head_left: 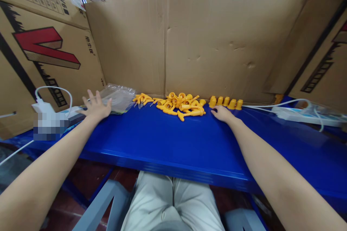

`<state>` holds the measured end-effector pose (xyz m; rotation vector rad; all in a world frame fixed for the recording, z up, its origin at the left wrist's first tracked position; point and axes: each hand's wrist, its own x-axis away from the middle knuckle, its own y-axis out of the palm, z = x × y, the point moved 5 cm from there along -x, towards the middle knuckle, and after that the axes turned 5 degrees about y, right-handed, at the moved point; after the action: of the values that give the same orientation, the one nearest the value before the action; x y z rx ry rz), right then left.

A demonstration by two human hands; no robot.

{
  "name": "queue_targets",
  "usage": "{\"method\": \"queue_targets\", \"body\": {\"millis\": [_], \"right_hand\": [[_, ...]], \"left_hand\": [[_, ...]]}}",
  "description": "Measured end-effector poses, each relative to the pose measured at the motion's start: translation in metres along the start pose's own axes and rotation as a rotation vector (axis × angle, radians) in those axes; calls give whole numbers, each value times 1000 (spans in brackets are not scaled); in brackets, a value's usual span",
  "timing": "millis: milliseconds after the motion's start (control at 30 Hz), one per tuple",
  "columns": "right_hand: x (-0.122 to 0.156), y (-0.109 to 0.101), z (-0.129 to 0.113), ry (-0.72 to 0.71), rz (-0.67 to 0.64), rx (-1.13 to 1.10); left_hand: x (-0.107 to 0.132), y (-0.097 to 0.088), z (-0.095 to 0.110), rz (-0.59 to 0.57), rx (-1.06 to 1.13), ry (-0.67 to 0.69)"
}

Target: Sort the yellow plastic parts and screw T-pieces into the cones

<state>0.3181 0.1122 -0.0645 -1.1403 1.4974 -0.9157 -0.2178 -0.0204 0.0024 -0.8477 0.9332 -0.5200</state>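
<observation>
My left hand is stretched out with its fingers spread, hovering at the edge of a clear plastic bag on the blue shelf. It holds nothing. My right hand rests on the shelf, fingers pointing at a row of yellow plastic caps, its fingertips just short of the leftmost cap. Between the hands lies a heap of yellow plastic parts, with a smaller bunch of yellow pieces on small chains to its left.
Brown cardboard sheets wall the shelf at the back and both sides. A white charger with cable sits at the left. A white power strip with cables lies at the right. My legs show under the shelf's front edge.
</observation>
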Motion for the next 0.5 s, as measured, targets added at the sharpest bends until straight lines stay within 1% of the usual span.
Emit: {"method": "queue_targets", "body": {"millis": [67, 133, 200, 300, 400, 467, 500], "right_hand": [[4, -5, -6, 17, 23, 42], [6, -9, -13, 38, 28, 63], [7, -8, -20, 46, -19, 52], [4, -4, -27, 26, -107, 39], [0, -1, -28, 3, -178, 41], [-1, 1, -25, 5, -215, 41], [-1, 2, -24, 11, -220, 39]], "left_hand": [[0, -8, 21, 83, -30, 132], [3, -13, 51, 120, -28, 287], [9, -12, 85, 74, -23, 375], [24, -2, 144, -88, 2, 552], [48, 12, 204, -297, 105, 796], [67, 18, 238, -385, 194, 970], [77, 22, 251, -420, 216, 1050]]}}
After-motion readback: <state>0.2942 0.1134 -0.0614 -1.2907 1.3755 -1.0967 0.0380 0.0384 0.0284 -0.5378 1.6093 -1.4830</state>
